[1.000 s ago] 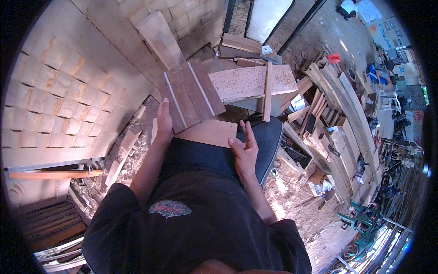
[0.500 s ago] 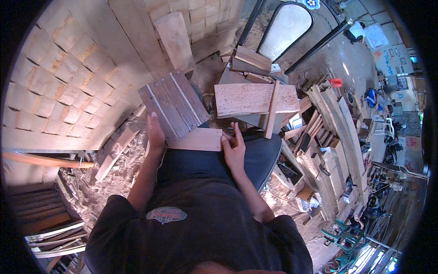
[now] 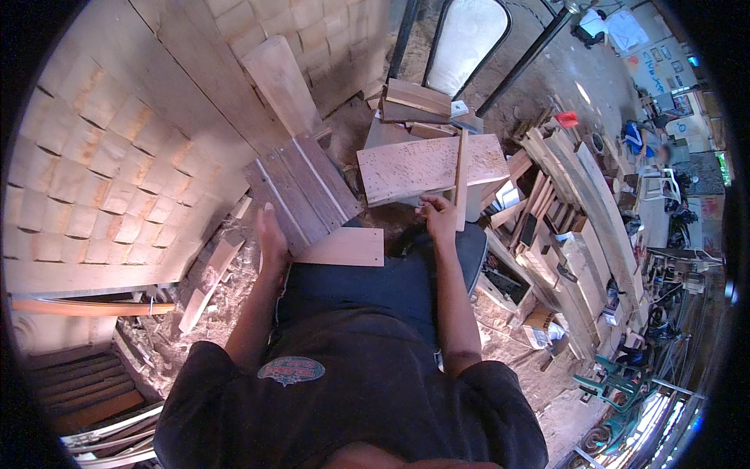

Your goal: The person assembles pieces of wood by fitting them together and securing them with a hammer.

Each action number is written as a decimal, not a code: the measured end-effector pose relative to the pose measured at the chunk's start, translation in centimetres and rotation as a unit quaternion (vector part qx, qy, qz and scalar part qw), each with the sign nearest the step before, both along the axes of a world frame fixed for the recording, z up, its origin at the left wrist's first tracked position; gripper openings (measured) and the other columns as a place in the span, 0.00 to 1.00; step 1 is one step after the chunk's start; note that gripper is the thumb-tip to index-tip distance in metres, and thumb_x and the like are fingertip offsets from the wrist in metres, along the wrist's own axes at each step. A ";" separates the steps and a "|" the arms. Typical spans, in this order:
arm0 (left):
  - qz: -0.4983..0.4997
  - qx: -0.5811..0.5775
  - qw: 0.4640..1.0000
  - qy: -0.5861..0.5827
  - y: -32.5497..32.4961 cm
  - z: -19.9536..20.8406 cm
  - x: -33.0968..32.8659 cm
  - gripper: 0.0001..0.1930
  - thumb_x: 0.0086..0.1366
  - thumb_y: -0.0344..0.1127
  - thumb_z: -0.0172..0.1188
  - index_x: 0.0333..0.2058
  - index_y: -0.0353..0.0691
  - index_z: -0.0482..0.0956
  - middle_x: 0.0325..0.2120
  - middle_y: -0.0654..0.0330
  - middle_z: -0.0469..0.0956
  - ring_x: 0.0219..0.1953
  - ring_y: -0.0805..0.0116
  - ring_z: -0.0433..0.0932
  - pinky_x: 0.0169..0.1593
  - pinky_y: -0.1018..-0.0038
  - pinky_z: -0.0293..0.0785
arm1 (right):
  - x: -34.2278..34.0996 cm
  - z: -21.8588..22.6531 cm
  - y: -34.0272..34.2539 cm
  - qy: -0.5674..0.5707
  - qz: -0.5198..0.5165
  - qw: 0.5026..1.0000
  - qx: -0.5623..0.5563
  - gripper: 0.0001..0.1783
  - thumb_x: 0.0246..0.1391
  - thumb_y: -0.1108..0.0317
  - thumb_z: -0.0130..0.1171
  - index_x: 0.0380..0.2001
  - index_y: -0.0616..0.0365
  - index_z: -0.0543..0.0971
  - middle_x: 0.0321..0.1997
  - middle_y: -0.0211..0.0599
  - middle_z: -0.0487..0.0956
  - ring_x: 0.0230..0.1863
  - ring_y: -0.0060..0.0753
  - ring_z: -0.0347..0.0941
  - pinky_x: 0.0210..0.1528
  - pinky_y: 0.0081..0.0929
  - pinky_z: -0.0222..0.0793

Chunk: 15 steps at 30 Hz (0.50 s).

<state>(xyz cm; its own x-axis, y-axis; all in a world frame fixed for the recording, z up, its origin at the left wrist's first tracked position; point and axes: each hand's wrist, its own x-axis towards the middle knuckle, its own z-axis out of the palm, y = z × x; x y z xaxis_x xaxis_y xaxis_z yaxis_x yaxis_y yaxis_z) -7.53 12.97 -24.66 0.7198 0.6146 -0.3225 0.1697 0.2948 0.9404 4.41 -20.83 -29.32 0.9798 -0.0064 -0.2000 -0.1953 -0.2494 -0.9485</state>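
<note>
My left hand [image 3: 273, 241] grips the near left edge of a dark slatted wooden panel [image 3: 303, 187] with two pale lines running along it. A lighter flat board [image 3: 344, 246] with small holes near its right end lies beneath the panel, across my lap. My right hand [image 3: 440, 215] is raised off the boards, fingers curled together at the tips. Whatever they pinch is too small to make out. Beside that hand, a narrow wooden strip [image 3: 462, 180] lies across a speckled plank [image 3: 422, 170].
A tall plank [image 3: 281, 86] leans at the wall of wooden shingles [image 3: 94, 164]. More offcuts [image 3: 418, 98] lie ahead, below a black-framed chair [image 3: 467, 43]. Long beams [image 3: 586, 195] and scrap wood pile up on the right. A wood block [image 3: 211, 281] sits on the shavings-strewn floor at left.
My right hand has left the light board's right end and moved right and forward, to beside the narrow strip. My left hand stays on the panel. The whole view has shifted slightly.
</note>
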 end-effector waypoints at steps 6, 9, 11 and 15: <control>-0.041 0.149 0.987 0.047 1.5 -1.1 -0.9 0.27 0.73 0.51 0.38 0.51 0.28 0.67 0.44 0.48 0.74 0.46 0.58 0.72 0.54 0.67 0.64 | -2.1 0.1 5.6 0.089 0.022 0.982 0.165 0.17 0.57 0.73 0.55 0.49 0.70 0.75 0.40 0.42 0.79 0.35 0.30 0.79 0.41 0.27 0.77; -0.004 0.105 0.994 0.025 1.5 -1.6 -1.0 0.27 0.73 0.49 0.37 0.52 0.27 0.67 0.44 0.47 0.73 0.48 0.57 0.71 0.55 0.67 0.64 | -5.8 4.3 8.6 0.118 0.068 0.972 0.193 0.31 0.56 0.71 0.59 0.61 0.67 0.65 0.56 0.42 0.73 0.48 0.27 0.74 0.50 0.24 0.71; -0.020 0.159 0.987 0.014 1.4 -1.5 -1.1 0.27 0.73 0.49 0.37 0.52 0.27 0.67 0.45 0.47 0.73 0.49 0.57 0.71 0.55 0.67 0.63 | -6.6 4.6 9.1 0.049 0.089 0.980 0.173 0.33 0.55 0.71 0.60 0.63 0.66 0.63 0.59 0.42 0.71 0.51 0.27 0.72 0.51 0.22 0.70; -0.041 0.158 0.987 -0.011 1.1 -1.0 -1.0 0.27 0.74 0.49 0.36 0.54 0.27 0.66 0.48 0.46 0.72 0.51 0.58 0.70 0.58 0.68 0.61 | -8.1 5.2 9.0 0.010 0.102 0.982 0.157 0.42 0.48 0.80 0.62 0.66 0.65 0.56 0.65 0.42 0.66 0.58 0.26 0.66 0.52 0.19 0.67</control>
